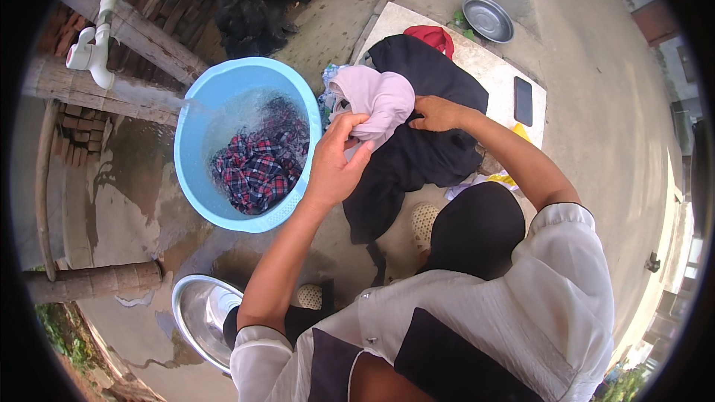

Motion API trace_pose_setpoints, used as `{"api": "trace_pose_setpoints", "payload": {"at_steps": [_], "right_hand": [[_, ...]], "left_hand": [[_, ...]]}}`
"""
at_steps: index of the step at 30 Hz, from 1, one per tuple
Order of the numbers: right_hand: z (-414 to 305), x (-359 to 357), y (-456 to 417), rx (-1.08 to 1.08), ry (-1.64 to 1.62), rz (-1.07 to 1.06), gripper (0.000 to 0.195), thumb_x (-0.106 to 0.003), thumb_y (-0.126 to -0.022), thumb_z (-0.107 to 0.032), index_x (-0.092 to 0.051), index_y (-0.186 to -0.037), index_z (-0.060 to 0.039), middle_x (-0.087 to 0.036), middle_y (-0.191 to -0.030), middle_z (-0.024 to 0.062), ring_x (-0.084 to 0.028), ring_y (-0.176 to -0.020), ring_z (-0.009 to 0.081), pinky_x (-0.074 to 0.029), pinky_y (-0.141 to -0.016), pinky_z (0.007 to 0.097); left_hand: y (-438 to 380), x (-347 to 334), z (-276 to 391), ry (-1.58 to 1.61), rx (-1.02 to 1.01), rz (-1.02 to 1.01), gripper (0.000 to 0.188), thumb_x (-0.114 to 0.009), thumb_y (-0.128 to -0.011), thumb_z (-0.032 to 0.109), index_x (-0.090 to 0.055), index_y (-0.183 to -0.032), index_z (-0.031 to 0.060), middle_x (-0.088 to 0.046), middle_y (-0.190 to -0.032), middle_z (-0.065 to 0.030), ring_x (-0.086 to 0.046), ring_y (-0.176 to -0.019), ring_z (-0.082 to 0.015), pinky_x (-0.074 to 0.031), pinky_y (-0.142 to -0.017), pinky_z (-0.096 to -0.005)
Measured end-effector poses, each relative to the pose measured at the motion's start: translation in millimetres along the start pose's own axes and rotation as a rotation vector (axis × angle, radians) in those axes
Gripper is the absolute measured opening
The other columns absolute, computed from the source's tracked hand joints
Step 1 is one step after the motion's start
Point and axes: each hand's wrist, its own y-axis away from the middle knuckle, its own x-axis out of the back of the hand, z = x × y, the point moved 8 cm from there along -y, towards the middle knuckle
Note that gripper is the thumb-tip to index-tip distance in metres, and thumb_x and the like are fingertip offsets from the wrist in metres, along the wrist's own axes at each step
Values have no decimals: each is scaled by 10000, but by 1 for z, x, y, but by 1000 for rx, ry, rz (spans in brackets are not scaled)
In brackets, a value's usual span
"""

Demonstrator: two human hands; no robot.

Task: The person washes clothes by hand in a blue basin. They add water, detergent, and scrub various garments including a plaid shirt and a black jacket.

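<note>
A bunched pale pink garment is pinched between the thumb and fingers of my left hand. At its right side is my right hand, fingers bent down against the pink cloth and the black garment beneath. Whether those fingers grip either cloth is hidden. To the left stands a light blue plastic basin with water and a soaked red-and-navy plaid garment in it. Water streams into the basin from a white plastic tap.
A pale stone slab bears the clothes, a red cloth and a smartphone. Beyond it lies a metal bowl. A shiny metal basin rests by my left arm on wet concrete. Bamboo poles border the left.
</note>
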Motion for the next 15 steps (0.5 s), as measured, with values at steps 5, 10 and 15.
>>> {"api": "trace_pose_setpoints", "payload": {"at_steps": [5,10,15], "right_hand": [[41,82,-16,-146,63,229,287,-498,-801,-94,-640,-1048,-67,-652,-1019,153,-605,-985,308,-465,-863,371],[-30,128,-36,76,317,468,319,-591,-810,-193,-594,-1109,-82,-638,-1019,158,-591,-974,333,-466,-850,407],[-106,-20,-46,322,529,19,722,-746,-664,-463,-499,-1288,-196,-387,-1389,133,-342,-1285,377,-327,-995,554]], "left_hand": [[28,-35,-55,-372,146,-361,485,-628,-827,143,-488,-1290,171,-389,-1403,-172,-478,-1199,-352,-443,-933,-373],[41,-39,-53,-425,77,-490,439,-623,-826,183,-519,-1249,128,-476,-1312,-167,-518,-1132,-354,-457,-912,-394],[70,-11,-33,-504,61,-682,402,-621,-814,169,-546,-1201,88,-522,-1240,-149,-568,-1032,-348,-484,-866,-405]]}}
